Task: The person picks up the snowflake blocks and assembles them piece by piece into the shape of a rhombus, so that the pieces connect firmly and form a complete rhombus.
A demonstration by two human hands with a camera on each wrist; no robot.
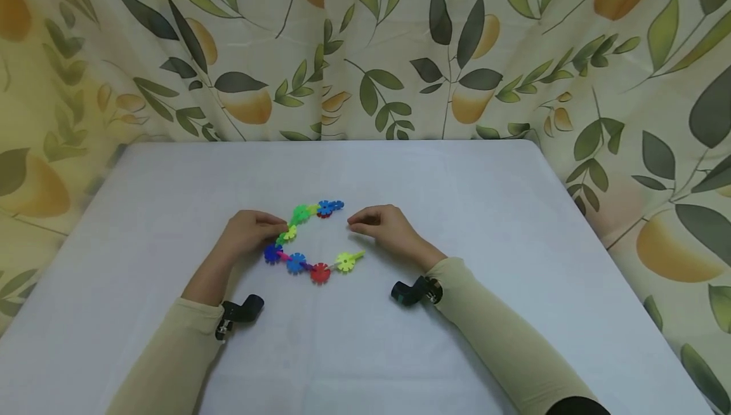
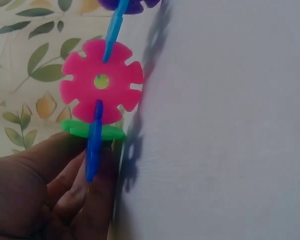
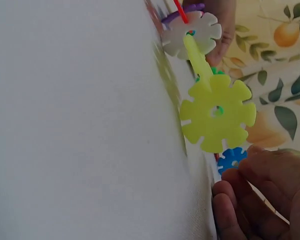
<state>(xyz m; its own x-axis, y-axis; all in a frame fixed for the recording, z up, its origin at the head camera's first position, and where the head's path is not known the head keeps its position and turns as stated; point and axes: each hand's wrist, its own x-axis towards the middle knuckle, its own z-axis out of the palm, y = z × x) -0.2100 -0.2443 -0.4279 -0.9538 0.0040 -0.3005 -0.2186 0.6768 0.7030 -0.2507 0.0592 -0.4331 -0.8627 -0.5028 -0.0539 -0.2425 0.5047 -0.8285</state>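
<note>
A curved chain of interlocking notched plastic discs [image 1: 296,263] lies over the white table, its gap facing right. My left hand [image 1: 251,234] pinches the chain on its left side, by a green disc [image 2: 117,132]. Just above those fingertips in the left wrist view are a pink disc [image 2: 102,80] and a blue disc [image 2: 93,155] slotted into it. My right hand [image 1: 385,228] holds nothing, its fingers bent loosely beside the gap. A yellow disc [image 1: 345,262] ends the near side. At the far end, a blue disc [image 3: 233,160] appears beyond my right fingertips.
The white-covered table [image 1: 468,199] spreads out on all sides of the chain. A leaf-and-fruit patterned curtain [image 1: 377,40] hangs behind its far edge and along both sides. A small black camera sits on each wrist, close over the cloth.
</note>
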